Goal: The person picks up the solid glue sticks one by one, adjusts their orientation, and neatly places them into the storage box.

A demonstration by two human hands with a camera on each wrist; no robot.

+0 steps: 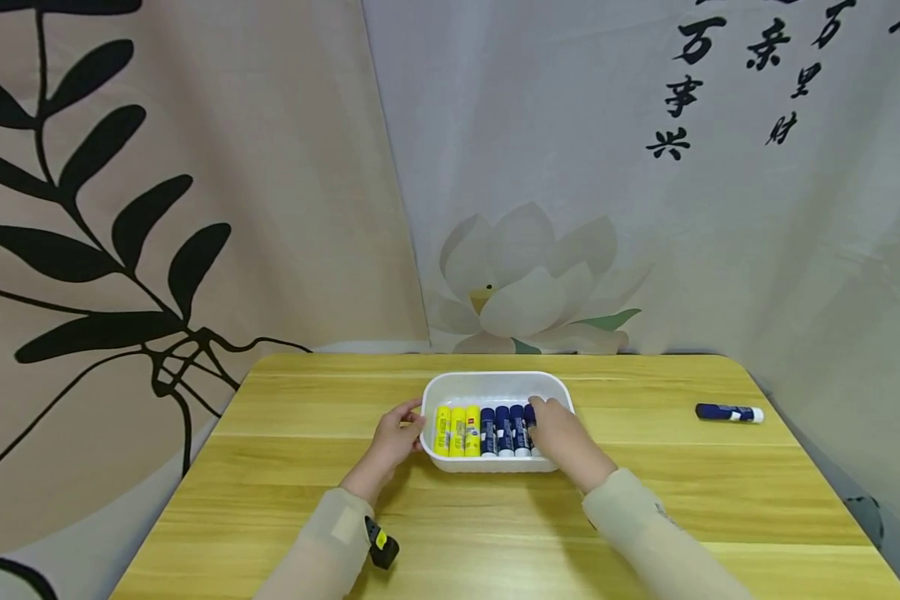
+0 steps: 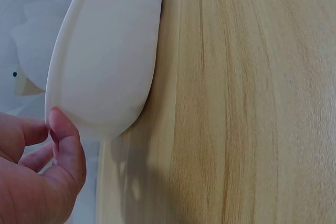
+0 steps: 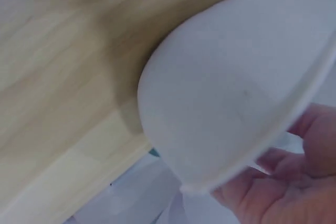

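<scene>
A white plastic tray sits on the table, holding a row of upright-looking tubes like glue sticks: three yellow glue sticks on the left, then several dark blue glue sticks with white ends. My left hand pinches the tray's left rim between thumb and fingers, seen closely in the left wrist view. Inside the tray's right end, my right hand holds the rightmost dark blue glue stick, which its fingers partly cover. In the right wrist view, the tray wall hides those fingertips.
Another dark blue glue stick with a white end lies alone near the table's right edge. The wooden table runs back to a printed curtain. A black and yellow device is strapped at the left wrist.
</scene>
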